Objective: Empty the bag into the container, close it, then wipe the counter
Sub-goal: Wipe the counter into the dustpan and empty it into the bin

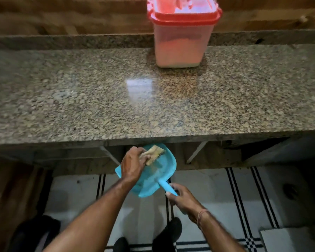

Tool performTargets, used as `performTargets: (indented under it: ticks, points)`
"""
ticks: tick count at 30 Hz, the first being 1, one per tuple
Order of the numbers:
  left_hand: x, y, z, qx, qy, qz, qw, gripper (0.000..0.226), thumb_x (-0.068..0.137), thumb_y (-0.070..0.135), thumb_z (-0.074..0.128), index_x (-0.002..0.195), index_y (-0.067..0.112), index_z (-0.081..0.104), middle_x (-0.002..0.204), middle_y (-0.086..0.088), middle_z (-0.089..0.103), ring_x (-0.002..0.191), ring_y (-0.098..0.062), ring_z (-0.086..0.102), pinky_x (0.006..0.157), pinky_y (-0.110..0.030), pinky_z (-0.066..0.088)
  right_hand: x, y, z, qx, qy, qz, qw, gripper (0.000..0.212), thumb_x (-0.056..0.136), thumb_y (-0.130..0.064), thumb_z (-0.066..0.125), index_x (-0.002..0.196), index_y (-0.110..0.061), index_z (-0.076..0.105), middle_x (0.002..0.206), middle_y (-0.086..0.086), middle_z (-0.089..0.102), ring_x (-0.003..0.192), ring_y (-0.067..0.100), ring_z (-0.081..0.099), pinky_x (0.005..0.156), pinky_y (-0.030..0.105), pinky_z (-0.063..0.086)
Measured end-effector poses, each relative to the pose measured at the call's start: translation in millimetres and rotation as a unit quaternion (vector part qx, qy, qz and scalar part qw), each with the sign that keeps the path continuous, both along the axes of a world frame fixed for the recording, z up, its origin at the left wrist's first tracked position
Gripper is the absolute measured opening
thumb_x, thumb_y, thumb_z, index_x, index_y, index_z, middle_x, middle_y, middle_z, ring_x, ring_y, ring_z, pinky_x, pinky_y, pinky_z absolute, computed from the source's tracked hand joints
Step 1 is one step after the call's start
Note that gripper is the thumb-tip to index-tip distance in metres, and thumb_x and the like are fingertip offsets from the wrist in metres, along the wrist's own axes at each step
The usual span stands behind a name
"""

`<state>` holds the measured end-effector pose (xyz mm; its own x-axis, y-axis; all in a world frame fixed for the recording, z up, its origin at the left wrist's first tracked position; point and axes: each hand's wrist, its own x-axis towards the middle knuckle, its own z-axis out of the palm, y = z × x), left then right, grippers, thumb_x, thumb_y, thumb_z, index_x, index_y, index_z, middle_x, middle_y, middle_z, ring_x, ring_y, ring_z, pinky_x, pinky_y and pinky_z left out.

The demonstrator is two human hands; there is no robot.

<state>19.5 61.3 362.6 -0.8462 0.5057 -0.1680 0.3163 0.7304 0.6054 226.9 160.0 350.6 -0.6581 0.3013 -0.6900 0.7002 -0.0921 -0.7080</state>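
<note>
My left hand (133, 166) has its fingers curled round a tan cloth (155, 153), or perhaps a sponge; blur hides which. It presses the cloth into the mouth of the blue dustpan (165, 167), I judge to shake or scrape the gathered crumbs off it. The pan hangs just below the near edge of the counter (98, 99), tucked under the lip so that anything swept off the stone would drop into it rather than onto the floor. To the right, my right hand (182, 199) wraps the pan's handle (167, 187), holding the pan tilted with its mouth toward the counter. The container (182, 44) stands far across the counter, well apart from both hands, its red lid (184, 13) seemingly on. No bag shows.
</note>
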Motion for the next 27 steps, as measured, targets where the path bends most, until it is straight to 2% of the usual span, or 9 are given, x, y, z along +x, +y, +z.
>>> performTargets:
  ticks: [3, 7, 10, 14, 17, 19, 23, 27]
  points:
    - [-17, -61, -1, 0.021, -0.011, 0.064, 0.998, 0.016, 0.087, 0.036, 0.075, 0.099, 0.025, 0.075, 0.092, 0.005, 0.062, 0.083, -0.016, 0.061, 0.068, -0.033, 0.05, -20, -26, -1, 0.015, -0.001, 0.041, 0.999, 0.013, 0.101, -0.029, 0.06, 0.112, -0.028, 0.067, 0.092, -0.004, 0.062, 0.079, 0.007, 0.056, 0.068, 0.02, 0.047]
    - [-31, -160, -12, 0.029, -0.029, 0.174, 0.984, 0.014, 0.085, 0.032, 0.077, 0.096, 0.023, 0.076, 0.09, 0.003, 0.064, 0.082, -0.02, 0.064, 0.065, -0.027, 0.038, -58, -82, -4, 0.012, 0.013, 0.109, 0.994, 0.015, 0.102, -0.025, 0.061, 0.115, -0.024, 0.068, 0.086, -0.006, 0.061, 0.072, 0.003, 0.055, 0.062, 0.016, 0.045]
    - [-34, -242, -21, 0.032, -0.046, 0.262, 0.963, 0.016, 0.084, 0.032, 0.077, 0.097, 0.022, 0.076, 0.096, 0.0, 0.069, 0.087, -0.024, 0.066, 0.069, -0.03, 0.044, -88, -138, -12, 0.01, 0.01, 0.164, 0.986, 0.02, 0.101, -0.024, 0.062, 0.121, -0.024, 0.066, 0.09, -0.002, 0.064, 0.075, 0.006, 0.057, 0.067, 0.02, 0.048]
    - [-24, -355, -35, 0.039, -0.067, 0.378, 0.923, 0.019, 0.083, 0.029, 0.078, 0.099, 0.019, 0.077, 0.101, -0.002, 0.072, 0.094, -0.025, 0.067, 0.075, -0.031, 0.046, -123, -225, -24, 0.016, 0.0, 0.259, 0.966, 0.023, 0.101, -0.029, 0.063, 0.123, -0.023, 0.064, 0.092, 0.001, 0.063, 0.07, 0.003, 0.055, 0.055, 0.013, 0.045]
    - [-12, -436, -55, 0.023, -0.091, 0.439, 0.894, 0.025, 0.083, 0.034, 0.077, 0.103, 0.019, 0.076, 0.102, -0.003, 0.074, 0.097, -0.026, 0.069, 0.076, -0.03, 0.046, -144, -290, -34, 0.019, -0.006, 0.321, 0.947, 0.016, 0.101, -0.024, 0.063, 0.116, -0.018, 0.065, 0.083, -0.001, 0.061, 0.056, -0.003, 0.054, 0.05, 0.01, 0.042]
    - [-2, -485, -65, 0.02, -0.099, 0.481, 0.871, 0.029, 0.084, 0.037, 0.075, 0.107, 0.019, 0.075, 0.106, -0.002, 0.074, 0.101, -0.025, 0.069, 0.08, -0.031, 0.049, -156, -335, -41, 0.017, -0.014, 0.355, 0.935, 0.018, 0.1, -0.023, 0.065, 0.114, -0.012, 0.064, 0.082, 0.0, 0.059, 0.058, -0.002, 0.054, 0.054, 0.013, 0.044]
    - [14, -560, -84, 0.044, -0.108, 0.55, 0.827, 0.032, 0.089, 0.032, 0.074, 0.115, 0.014, 0.073, 0.114, -0.005, 0.072, 0.106, -0.026, 0.067, 0.079, -0.028, 0.045, -176, -414, -69, 0.016, -0.018, 0.422, 0.906, 0.024, 0.086, -0.037, 0.065, 0.103, -0.019, 0.068, 0.082, 0.002, 0.059, 0.075, 0.017, 0.054, 0.07, 0.032, 0.049]
    - [20, -612, -131, 0.041, -0.119, 0.605, 0.786, 0.033, 0.09, 0.034, 0.072, 0.118, 0.015, 0.071, 0.118, -0.004, 0.071, 0.106, -0.024, 0.065, 0.077, -0.026, 0.041, -198, -475, -116, 0.032, -0.042, 0.45, 0.891, 0.014, 0.098, -0.026, 0.063, 0.111, -0.023, 0.067, 0.098, 0.006, 0.066, 0.084, 0.015, 0.059, 0.076, 0.028, 0.054]
